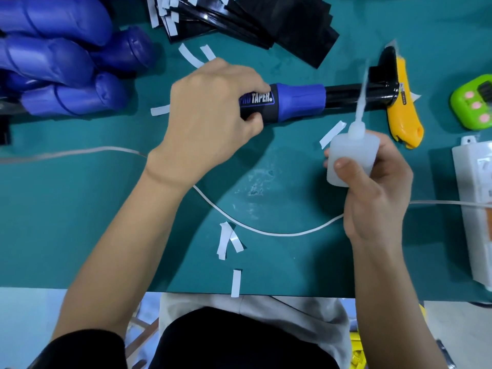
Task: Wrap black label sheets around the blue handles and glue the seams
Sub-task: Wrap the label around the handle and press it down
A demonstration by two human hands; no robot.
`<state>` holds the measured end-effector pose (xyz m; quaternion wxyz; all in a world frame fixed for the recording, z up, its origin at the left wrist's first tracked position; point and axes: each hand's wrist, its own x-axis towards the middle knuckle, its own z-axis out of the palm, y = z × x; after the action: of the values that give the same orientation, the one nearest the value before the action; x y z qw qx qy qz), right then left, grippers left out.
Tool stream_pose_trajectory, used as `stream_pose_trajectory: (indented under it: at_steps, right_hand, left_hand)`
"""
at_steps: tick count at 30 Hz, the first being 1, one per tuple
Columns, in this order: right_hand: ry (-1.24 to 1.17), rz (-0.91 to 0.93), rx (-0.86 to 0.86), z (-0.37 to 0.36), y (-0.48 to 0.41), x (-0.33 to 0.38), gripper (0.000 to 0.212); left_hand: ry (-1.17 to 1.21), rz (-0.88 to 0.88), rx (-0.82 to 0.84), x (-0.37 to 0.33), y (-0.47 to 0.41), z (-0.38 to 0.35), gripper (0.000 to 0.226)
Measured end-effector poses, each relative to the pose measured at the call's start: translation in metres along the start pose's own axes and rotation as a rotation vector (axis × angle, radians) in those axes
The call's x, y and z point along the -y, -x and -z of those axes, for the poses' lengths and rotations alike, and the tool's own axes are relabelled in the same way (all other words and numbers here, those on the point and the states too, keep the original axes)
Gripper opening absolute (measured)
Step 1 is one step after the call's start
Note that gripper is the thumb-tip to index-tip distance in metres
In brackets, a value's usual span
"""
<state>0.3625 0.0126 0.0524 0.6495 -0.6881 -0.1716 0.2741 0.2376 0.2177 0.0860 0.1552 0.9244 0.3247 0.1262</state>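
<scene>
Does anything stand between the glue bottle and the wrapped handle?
Nothing visible blocks it: only a flat paper strip lies between the glue bottle and the wrapped handle. The left hand covers part of the label.

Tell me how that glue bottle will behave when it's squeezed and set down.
The bottle looks like soft translucent plastic, so it probably gives when the right hand squeezes it, and is likely light. Its long thin nozzle makes it tall for its base, so upright it may tip easily.

The left hand and right hand are bare, forearms likewise. Black sleeve at left elbow. Black top; light grey garment below.
</scene>
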Motion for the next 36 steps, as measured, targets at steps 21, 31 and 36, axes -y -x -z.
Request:
stream_pose_trajectory:
  at_steps: [21,31,36]
  right_hand:
    - [0.915,0.317,-0.433,-0.022,-0.101,0.050,0.036]
    - [1.103,0.542,0.341,-0.036,-0.073,0.003,0.052]
    - [1.119,0.558,0.331,-0.038,-0.078,0.002,0.053]
  left_hand:
    - [0.364,-0.089,0.018,0.023,0.018,-0.025,0.038]
    - [0.478,0.132,-0.008,0.012,0.021,-0.039,0.065]
    - [0.559,0.209,0.019,0.015,0.016,-0.040,0.064]
